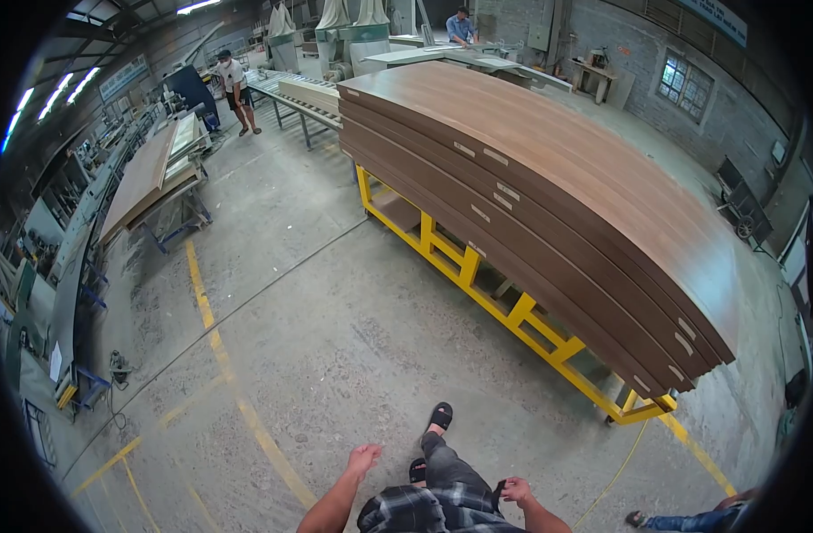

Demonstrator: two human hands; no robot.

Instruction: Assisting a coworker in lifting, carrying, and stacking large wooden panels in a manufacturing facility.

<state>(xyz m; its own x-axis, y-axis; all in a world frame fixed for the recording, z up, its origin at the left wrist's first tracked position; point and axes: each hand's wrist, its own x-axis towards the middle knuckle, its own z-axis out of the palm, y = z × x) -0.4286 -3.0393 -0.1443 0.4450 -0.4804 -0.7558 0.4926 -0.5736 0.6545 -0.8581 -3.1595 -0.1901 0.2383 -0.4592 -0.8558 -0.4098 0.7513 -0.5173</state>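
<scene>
My left hand [364, 460] hangs over the concrete floor, left of my legs, with its fingers loosely curled and nothing visible in them. Beside my right hip is my right hand [516, 489]; its fingers are bent next to a small dark shape, and what they hold, if anything, I cannot make out. Ahead to the right, out of reach of both hands, lies a tall stack of brown wood-grain door panels [513, 115] with small pale labels along their edges. The stack rests on a yellow metal cart [467, 266].
More panels lie on a stand [144, 173] at the left. A roller conveyor [291, 102] runs behind the stack. One person [233, 89] stands at the far left, another [462, 28] works at the back. A third person's leg [691, 522] shows at lower right. A cable [247, 300] crosses the floor.
</scene>
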